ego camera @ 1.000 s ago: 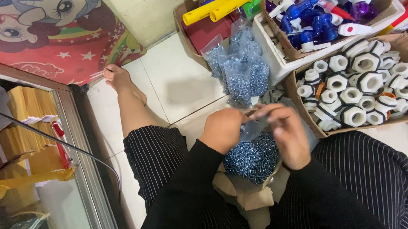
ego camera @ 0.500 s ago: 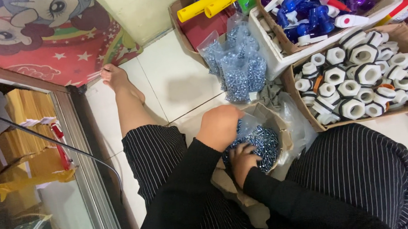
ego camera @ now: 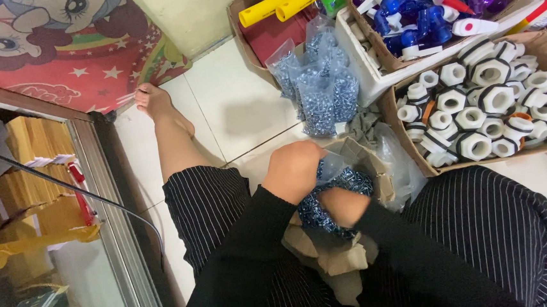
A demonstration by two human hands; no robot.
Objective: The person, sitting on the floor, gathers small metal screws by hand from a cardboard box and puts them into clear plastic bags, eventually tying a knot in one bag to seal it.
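A torn brown cardboard box (ego camera: pixel 332 258) rests on my lap, full of small silvery-blue screws (ego camera: pixel 352 181). My left hand (ego camera: pixel 294 168) is closed in a fist over the box's far edge and grips the rim of a small clear plastic bag (ego camera: pixel 333 164). My right hand (ego camera: pixel 342 205) is pushed down into the screws just below it, with its fingers buried out of sight. The two hands almost touch.
Several filled clear bags of screws (ego camera: pixel 320 86) lie on the white tiles ahead. To the right stand a cardboard box of white plastic nuts (ego camera: pixel 482 113) and a box of blue and purple taps (ego camera: pixel 424 8). A glass cabinet (ego camera: pixel 100 249) is at my left, and my bare foot (ego camera: pixel 154 104) stretches forward.
A second ago both hands worked at the small bag above the box. My right hand has since dropped into the screws, while the left stayed at the bag.
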